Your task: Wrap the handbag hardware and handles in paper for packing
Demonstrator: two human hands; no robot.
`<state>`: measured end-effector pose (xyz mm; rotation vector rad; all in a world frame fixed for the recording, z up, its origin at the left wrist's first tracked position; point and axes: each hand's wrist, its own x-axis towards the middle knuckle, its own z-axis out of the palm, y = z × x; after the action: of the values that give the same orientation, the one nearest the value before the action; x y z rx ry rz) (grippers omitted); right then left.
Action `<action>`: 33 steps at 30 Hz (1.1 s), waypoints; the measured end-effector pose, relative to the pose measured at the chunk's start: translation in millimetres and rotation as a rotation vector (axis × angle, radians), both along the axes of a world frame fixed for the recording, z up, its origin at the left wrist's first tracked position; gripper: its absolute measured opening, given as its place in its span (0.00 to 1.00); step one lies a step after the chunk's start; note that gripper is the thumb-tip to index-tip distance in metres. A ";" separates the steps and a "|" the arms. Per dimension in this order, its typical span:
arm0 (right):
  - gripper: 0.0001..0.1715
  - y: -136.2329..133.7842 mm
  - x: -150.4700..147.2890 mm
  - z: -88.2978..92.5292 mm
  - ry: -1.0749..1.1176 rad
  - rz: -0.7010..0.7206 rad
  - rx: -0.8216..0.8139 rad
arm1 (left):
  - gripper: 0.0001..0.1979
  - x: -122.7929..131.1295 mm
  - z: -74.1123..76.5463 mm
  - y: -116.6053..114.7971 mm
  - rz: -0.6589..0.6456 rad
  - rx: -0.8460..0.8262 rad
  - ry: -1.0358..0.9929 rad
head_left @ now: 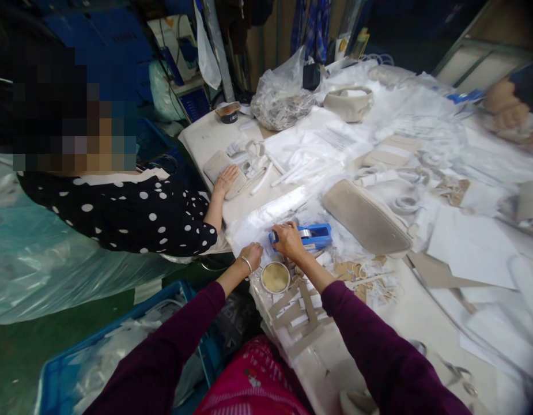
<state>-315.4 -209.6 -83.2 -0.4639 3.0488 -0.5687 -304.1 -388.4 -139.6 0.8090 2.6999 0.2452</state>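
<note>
A blue tape dispenser (320, 236) with a roll of clear tape lies on the table, and my right hand (288, 239) has its curled fingers over the left end of it. My left hand (252, 257) is closed at the table's edge, beside clear plastic (249, 229); what its fingers hold, if anything, is too small to tell. Just below my hands sits a round tin (275, 278) with yellowish contents. Beige straps and strips (307, 305) lie to the right of the tin.
At the left, a person in a polka-dot top (132, 213) rests a hand on a beige pouch (225, 173). A large beige bag (367, 216) lies right of the dispenser. A blue crate (54, 369) stands below left. Another person's hands (510, 112) show at the far right.
</note>
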 end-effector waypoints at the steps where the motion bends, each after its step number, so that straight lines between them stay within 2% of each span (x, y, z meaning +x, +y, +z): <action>1: 0.19 0.0 -0.2 -0.2 -0.005 -0.003 0.004 | 0.10 -1.0 -0.1 0.5 0.001 -0.008 -0.003; 13: 0.18 0.5 0.3 -1.8 0.027 0.004 0.002 | 0.07 -13.3 4.4 -4.4 0.105 0.023 -0.037; 19: 0.18 0.1 -0.6 0.5 -0.005 0.010 0.010 | 0.06 -22.4 4.3 -16.0 0.180 0.139 -0.054; 25: 0.18 0.3 -0.6 0.4 -0.022 0.006 -0.009 | 0.04 -37.5 13.2 -33.5 0.350 0.283 -0.037; 27: 0.25 0.0 -0.3 2.3 -0.055 0.002 -0.033 | 0.04 -42.3 20.2 -36.7 0.376 0.329 -0.035; 31: 0.48 -8.9 -1.8 14.3 -0.011 -0.006 -0.106 | 0.04 -45.9 35.7 -31.9 0.329 0.424 -0.038; 33: 0.47 -17.4 -5.4 22.8 0.074 0.035 -0.100 | 0.04 -44.5 43.5 -25.0 0.279 0.460 -0.043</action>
<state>-320.8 -227.0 -60.5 -0.5517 3.0858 -0.7209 -348.6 -413.4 -96.0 0.5213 2.7428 0.9621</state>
